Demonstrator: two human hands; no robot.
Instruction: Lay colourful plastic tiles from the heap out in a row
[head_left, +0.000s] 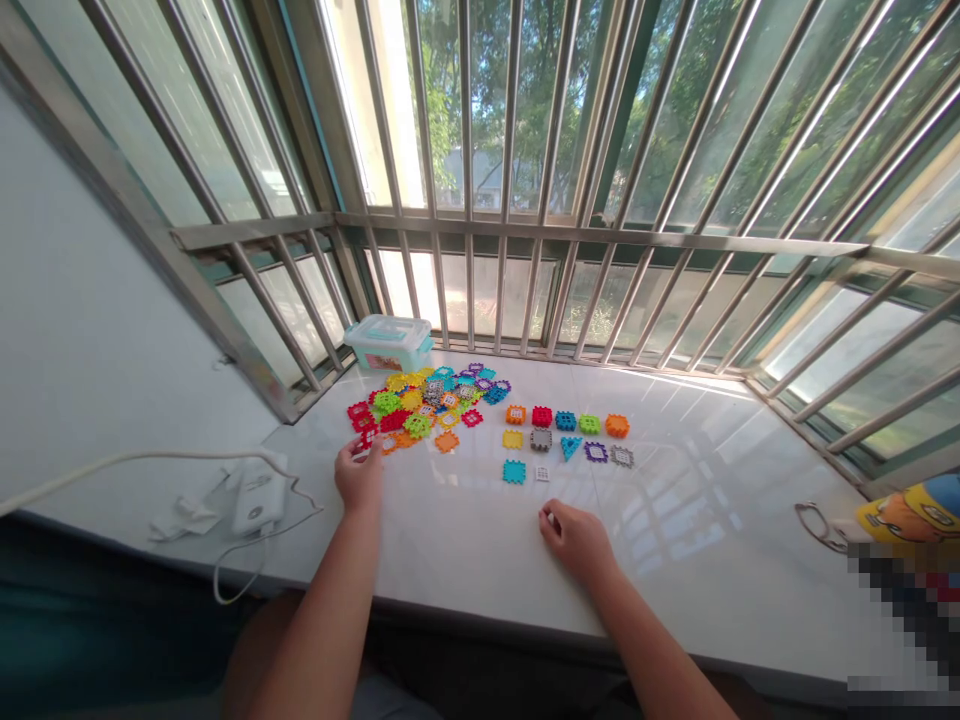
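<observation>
Hands lie well apart on the table (720, 570), the left hand (358, 478) touching the 7 o'clock edge of the tile pile (424, 410), the right hand (576, 542) below two rows of tiles (566, 440) spaced to show each shape singly, any grip unclear.

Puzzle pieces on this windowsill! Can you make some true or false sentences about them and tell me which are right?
The left hand touches the pile of pieces. True.
The box has its lid open. False: the lid is shut.
The blue triangle is in the pile. False: it lies apart, in the rows to the right of the pile.
The window bars are behind the box. True.
The right hand is closer to the rows than to the pile. True.
</observation>
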